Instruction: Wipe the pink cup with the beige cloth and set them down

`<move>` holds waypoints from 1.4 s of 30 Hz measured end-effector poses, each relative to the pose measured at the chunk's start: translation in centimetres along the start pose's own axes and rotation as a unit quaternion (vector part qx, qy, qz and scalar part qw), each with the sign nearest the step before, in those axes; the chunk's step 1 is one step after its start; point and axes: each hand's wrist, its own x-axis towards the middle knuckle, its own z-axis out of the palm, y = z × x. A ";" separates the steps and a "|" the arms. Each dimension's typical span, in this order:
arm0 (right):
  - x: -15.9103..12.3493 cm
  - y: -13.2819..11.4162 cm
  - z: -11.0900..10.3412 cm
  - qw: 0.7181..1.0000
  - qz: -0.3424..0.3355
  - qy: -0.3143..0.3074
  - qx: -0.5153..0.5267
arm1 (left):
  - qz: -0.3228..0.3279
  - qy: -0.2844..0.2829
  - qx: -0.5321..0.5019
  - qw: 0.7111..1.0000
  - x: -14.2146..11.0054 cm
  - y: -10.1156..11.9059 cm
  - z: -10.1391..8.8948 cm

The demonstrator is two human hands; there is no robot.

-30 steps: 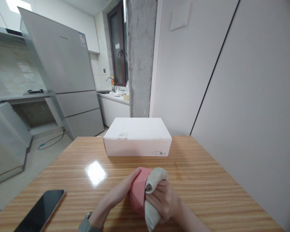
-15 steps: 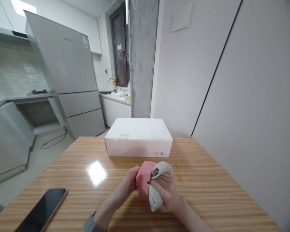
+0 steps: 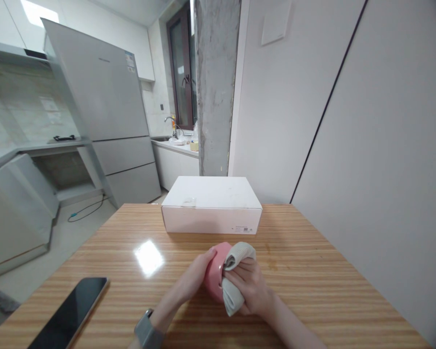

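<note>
My left hand [image 3: 198, 271] had hold of the pink bowl [image 3: 213, 278] by its nine o'clock side, the thumb laid along the upper surface; the other fingers were mostly hidden, so I cannot tell how they were set. The bowl was right in front of me, tipped so that its opening faced my right hand [image 3: 251, 286], at three o'clock. Whether it touched the table [image 3: 323, 295], I cannot tell. In that right hand I had a bunched pale cloth [image 3: 234, 296], my fingers curled close together around it and pressed to the opening; the tips were out of sight. Cloth stuck out above and below my knuckles.

A grey-strapped watch [image 3: 147, 332] sat on my left wrist. From the bowl, a closed white box [image 3: 211, 193] lay at twelve o'clock, well apart from my hands, and a dark-screened phone [image 3: 70, 312] lay between eight and nine. Beyond the table, a tall fridge [image 3: 101, 97] stood toward eleven.
</note>
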 end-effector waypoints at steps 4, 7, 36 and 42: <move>0.0 0.1 -0.5 0.998 0.061 0.000 0.015 | 0.008 0.013 0.038 0.999 0.1 -1.1 -0.4; 0.1 0.3 -1.1 0.990 0.134 0.008 0.040 | 0.011 -0.078 -0.025 0.997 0.4 -2.2 -0.1; 0.3 0.6 -0.8 0.979 0.170 0.010 0.112 | 0.052 -0.037 -0.126 0.990 0.1 -1.7 1.0; 0.9 -1.3 0.0 0.999 -0.031 -0.040 -0.011 | 0.004 0.032 -0.093 0.995 0.4 -1.3 0.5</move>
